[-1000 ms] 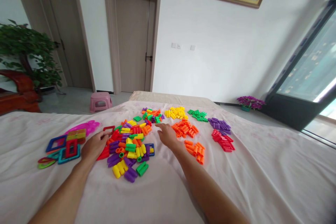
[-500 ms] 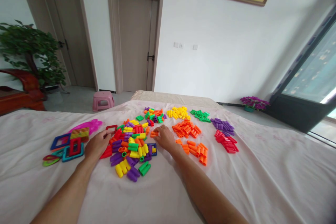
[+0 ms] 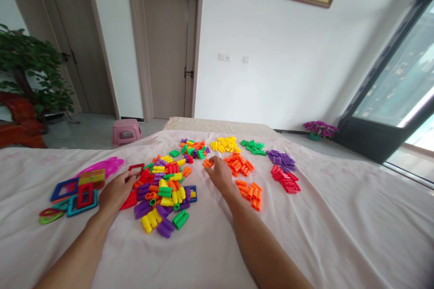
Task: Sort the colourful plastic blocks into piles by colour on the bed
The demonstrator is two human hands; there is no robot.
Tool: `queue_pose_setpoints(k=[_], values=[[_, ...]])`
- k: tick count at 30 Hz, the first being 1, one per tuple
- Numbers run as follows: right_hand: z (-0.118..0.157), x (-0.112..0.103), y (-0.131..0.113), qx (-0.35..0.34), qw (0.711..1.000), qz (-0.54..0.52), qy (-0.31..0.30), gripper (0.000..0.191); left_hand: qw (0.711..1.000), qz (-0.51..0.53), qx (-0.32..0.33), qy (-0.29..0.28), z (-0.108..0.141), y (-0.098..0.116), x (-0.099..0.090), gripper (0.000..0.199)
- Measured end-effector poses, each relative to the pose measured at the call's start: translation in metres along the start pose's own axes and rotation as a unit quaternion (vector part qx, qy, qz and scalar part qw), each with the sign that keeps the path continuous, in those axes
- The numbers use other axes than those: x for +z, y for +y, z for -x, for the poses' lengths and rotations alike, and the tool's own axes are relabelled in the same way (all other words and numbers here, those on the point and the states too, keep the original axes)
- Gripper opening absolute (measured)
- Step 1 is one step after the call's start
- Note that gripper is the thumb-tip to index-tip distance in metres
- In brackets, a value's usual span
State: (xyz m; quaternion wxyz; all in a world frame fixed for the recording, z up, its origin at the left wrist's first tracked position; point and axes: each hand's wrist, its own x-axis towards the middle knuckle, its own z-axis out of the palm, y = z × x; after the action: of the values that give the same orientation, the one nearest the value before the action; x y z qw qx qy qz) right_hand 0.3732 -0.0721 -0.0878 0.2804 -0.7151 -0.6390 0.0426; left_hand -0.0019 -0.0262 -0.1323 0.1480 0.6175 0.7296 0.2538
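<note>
My right hand (image 3: pixel 220 174) is closed on an orange toy building tube (image 3: pixel 207 163), between the mixed pile and the orange group. The tube pokes out at the left of the fingertips. My left hand (image 3: pixel 117 190) lies at the left edge of the mixed pile of coloured building tubes (image 3: pixel 166 192), its fingers bent together beside red pieces. Whatever those fingers may hold is hidden. A red square frame (image 3: pixel 136 168) lies just beyond them. Right of my right hand, orange tubes (image 3: pixel 240 165) form a heap, with more orange tubes (image 3: pixel 250 192) nearer me.
Yellow (image 3: pixel 225 144), green (image 3: pixel 253 146), purple (image 3: pixel 280 160) and red tubes (image 3: pixel 285 179) lie in separate groups. A small mixed heap (image 3: pixel 194 149) sits farther back. Square frames (image 3: pixel 82 201) and a pink flat piece (image 3: pixel 106 167) lie left on the cloth-covered table (image 3: pixel 339 226).
My right hand has moved right, away from the mixed pile, carrying the orange tube. My left hand stays at the pile's left edge. The view has turned slightly right.
</note>
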Motion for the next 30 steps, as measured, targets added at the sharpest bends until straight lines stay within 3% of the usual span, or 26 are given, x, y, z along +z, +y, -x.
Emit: queue_pose_setpoints(k=[4,7,11,15,18,21,24,30], values=[[-0.009,-0.024,0.028,0.071,0.992,0.061,0.084,0.033,1.000,0.002,-0.002,-0.001,0.000,0.001,0.000,0.049],[-0.011,-0.034,0.047,0.104,0.984,0.091,0.110,0.037,1.000,-0.002,0.001,0.014,0.001,0.002,0.000,0.048],[-0.009,-0.033,0.043,0.068,0.988,0.068,0.119,0.035,1.000,-0.008,0.003,0.021,0.001,0.002,0.000,0.047],[-0.005,-0.012,0.010,-0.074,0.997,0.003,0.024,0.038,1.000,-0.015,0.008,0.017,0.000,-0.001,0.001,0.049],[-0.004,0.014,-0.009,-0.192,0.979,-0.038,-0.059,0.052,1.000,-0.017,0.006,0.010,-0.001,-0.002,0.002,0.051],[-0.004,0.036,-0.017,-0.257,0.959,-0.047,-0.110,0.059,1.000,-0.016,0.007,0.010,-0.002,-0.003,0.003,0.052],[-0.005,0.044,-0.021,-0.263,0.954,-0.030,-0.141,0.051,1.000,-0.020,0.006,0.010,-0.002,-0.002,0.003,0.052],[-0.002,0.036,-0.022,-0.218,0.965,0.043,-0.137,0.039,1.000,-0.021,0.001,0.006,-0.001,-0.001,0.002,0.052]])
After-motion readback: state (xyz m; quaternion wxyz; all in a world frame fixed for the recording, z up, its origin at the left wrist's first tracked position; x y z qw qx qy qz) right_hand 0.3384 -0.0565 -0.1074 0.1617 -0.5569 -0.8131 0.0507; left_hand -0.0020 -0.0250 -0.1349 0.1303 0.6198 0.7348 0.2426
